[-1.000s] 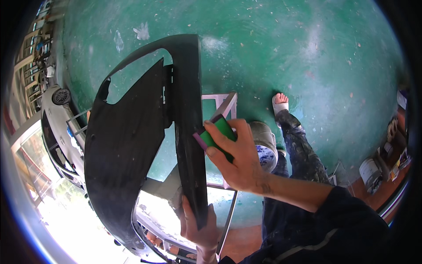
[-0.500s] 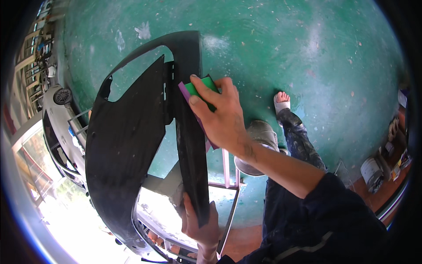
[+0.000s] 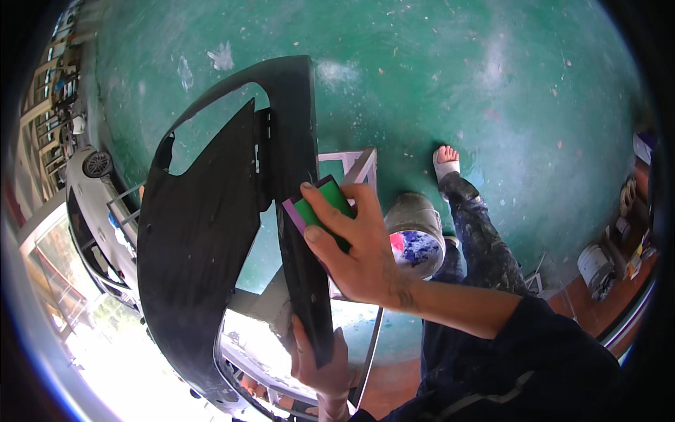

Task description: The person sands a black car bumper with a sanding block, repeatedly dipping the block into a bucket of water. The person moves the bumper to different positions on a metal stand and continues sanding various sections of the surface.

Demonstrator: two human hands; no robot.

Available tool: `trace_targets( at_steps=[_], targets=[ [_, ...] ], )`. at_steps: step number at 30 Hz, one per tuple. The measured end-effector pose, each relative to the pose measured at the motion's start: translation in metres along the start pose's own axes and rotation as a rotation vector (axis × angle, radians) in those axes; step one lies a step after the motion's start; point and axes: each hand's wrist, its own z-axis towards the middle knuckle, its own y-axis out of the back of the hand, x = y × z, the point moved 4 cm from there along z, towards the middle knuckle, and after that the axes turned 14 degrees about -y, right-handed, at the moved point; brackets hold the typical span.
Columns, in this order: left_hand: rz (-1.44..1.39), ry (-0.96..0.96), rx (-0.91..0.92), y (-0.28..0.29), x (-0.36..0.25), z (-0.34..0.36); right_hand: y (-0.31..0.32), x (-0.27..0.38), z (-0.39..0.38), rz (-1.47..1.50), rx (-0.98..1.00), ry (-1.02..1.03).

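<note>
A large black car body panel [image 3: 197, 246], with a narrow strip on its right and an opening at the top, rests on a metal stand [image 3: 358, 169]. My right hand [image 3: 351, 253] is closed on a green and purple sanding block [image 3: 320, 197], pressed to the strip's middle. My left hand [image 3: 316, 359] grips the lower end of that strip, its fingers wrapped round the edge. Beside the stand, right of my right hand, a grey bucket [image 3: 415, 207] holds blue-stained contents and something pink.
A silver car [image 3: 98, 211] is at the far left, near racks [image 3: 56, 77] and a bright opening. Beneath are a green floor [image 3: 478, 84] and my legs [image 3: 478, 232]. At the right, containers [image 3: 598, 274] and other items line a reddish strip of floor.
My right hand slid up the strip with the block half a second ago and is now back down near the middle, uncovering the bucket's contents again. My left hand keeps its grip.
</note>
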Motion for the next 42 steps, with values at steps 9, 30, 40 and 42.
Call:
trace_targets(
  at_steps=[9,30,40,42],
  targets=[
    [-0.032,0.009,0.010,0.001,0.000,0.001,0.003,-0.004,0.003,-0.028,-0.018,-0.049],
    [-0.008,-0.023,-0.011,-0.003,-0.002,-0.001,0.024,-0.009,-0.038,-0.147,0.054,0.038],
    [-0.005,-0.024,-0.015,-0.005,0.000,-0.002,0.027,-0.006,-0.055,-0.153,0.064,0.009],
    [0.010,0.004,-0.015,-0.006,0.002,-0.005,0.027,-0.005,-0.043,-0.190,0.051,0.056]
  ],
)
